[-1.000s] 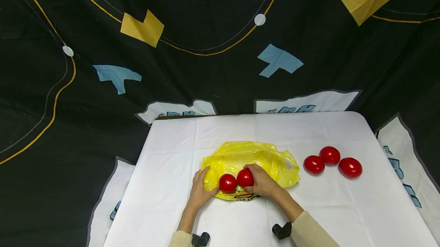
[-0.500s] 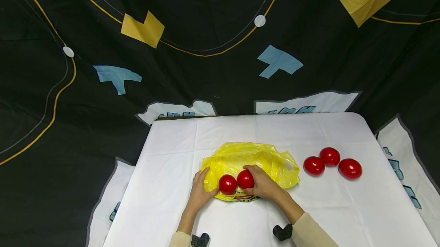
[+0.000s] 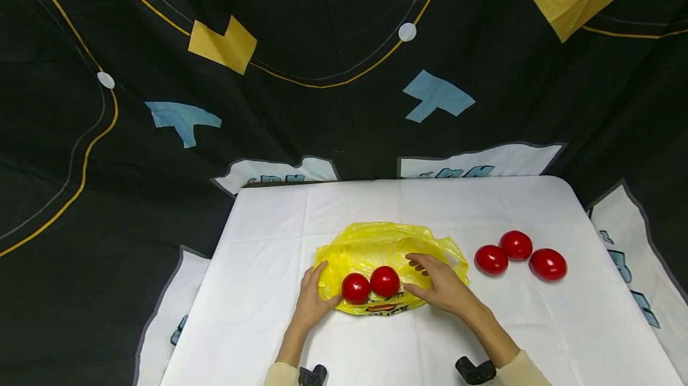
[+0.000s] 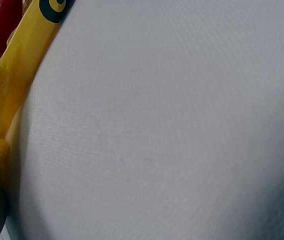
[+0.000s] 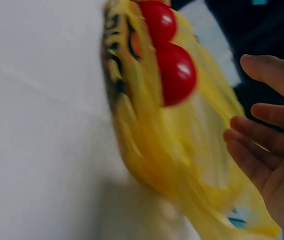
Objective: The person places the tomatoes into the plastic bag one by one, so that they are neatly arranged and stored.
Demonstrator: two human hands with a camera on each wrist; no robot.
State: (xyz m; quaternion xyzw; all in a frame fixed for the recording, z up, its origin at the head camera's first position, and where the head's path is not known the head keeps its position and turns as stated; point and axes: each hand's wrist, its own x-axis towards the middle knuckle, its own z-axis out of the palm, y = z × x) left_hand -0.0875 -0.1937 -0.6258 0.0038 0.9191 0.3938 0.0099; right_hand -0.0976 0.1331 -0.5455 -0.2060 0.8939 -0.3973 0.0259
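A yellow plastic bag (image 3: pixel 376 239) with dark print lies crumpled on the white table, its mouth toward me. Two glossy red balls (image 3: pixel 385 281) (image 5: pixel 176 75) sit side by side at that mouth. At the bag's left edge my left hand (image 3: pixel 314 302) holds the plastic, its thumb close to the left red ball (image 3: pixel 356 288). My right hand (image 3: pixel 443 284) is over the bag's right part, fingers spread and holding nothing, apart from the right ball. In the right wrist view the same right hand (image 5: pixel 271 140) shows relaxed fingers beside the bag.
Farther right on the table (image 3: pixel 279 213), three more red balls (image 3: pixel 516 245) form a loose cluster. Black cloth (image 3: pixel 322 129) with yellow and blue shapes hangs behind the table. Both wrists carry a black device (image 3: pixel 475 370).
My right hand has let go of the right red ball and moved right, its fingers opening. That ball stays beside the other one. The left hand has kept its place at the bag.
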